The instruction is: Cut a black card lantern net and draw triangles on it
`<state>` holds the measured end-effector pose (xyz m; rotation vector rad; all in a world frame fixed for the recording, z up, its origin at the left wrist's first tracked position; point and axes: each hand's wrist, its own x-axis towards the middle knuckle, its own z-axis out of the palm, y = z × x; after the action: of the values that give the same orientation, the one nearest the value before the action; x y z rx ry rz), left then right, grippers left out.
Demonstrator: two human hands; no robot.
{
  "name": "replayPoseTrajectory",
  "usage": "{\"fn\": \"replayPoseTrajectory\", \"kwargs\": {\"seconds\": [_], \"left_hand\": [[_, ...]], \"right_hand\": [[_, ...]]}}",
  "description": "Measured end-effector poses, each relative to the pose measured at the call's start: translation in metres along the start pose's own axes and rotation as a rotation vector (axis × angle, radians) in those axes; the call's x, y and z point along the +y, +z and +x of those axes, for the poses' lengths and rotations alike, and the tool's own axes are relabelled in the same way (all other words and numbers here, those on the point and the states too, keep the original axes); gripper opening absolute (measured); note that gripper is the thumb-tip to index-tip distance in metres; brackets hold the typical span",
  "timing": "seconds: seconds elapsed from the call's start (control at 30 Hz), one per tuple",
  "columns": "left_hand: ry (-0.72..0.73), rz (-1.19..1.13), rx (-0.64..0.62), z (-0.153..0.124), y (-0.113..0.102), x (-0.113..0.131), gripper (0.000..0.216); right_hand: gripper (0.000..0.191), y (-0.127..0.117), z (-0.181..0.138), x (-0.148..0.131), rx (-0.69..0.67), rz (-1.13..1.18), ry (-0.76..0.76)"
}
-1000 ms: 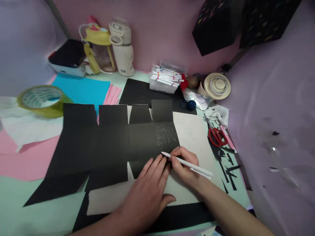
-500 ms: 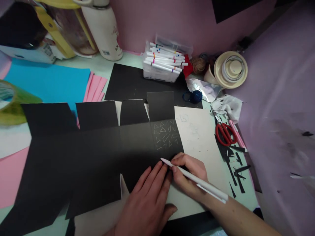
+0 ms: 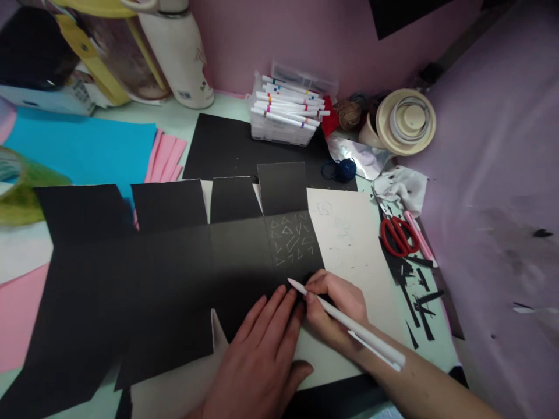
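Observation:
A cut sheet of black card (image 3: 170, 267) with flaps along its edges lies across the table. Small light-coloured triangles cover the upper part of its rightmost panel. My left hand (image 3: 257, 349) rests flat on the card's lower right, fingers stretched out. Just right of it, my right hand (image 3: 336, 302) grips a white pen (image 3: 358, 326) with a clip. The pen's tip points up and left, over the black card below the triangles; whether it touches the surface I cannot tell. Under the card lies a white sheet (image 3: 353, 250) with faint pencil marks.
Red-handled scissors (image 3: 398, 235), a pink cutter (image 3: 418, 235) and black scraps (image 3: 419, 302) lie at the right. Behind stand a box of markers (image 3: 283, 131), dark blue yarn (image 3: 345, 170) and a white bottle (image 3: 179, 58). Blue paper (image 3: 87, 145) and a tape roll (image 3: 30, 186) are left.
The whole view has shifted slightly. The pen tip has moved very little, and both hands keep almost the same pose. No new triangle is clearly visible.

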<state>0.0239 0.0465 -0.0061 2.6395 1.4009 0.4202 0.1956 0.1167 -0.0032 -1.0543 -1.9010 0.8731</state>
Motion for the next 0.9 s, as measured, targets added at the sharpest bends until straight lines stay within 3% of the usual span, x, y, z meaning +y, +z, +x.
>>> {"fn": "replayPoseTrajectory", "kwargs": {"seconds": [0.9], "left_hand": [[-0.028, 0.015, 0.001, -0.0029, 0.0029, 0.0033, 0.061]], "right_hand": [[0.015, 0.0012, -0.003, 0.0037, 0.066, 0.035, 0.184]]}}
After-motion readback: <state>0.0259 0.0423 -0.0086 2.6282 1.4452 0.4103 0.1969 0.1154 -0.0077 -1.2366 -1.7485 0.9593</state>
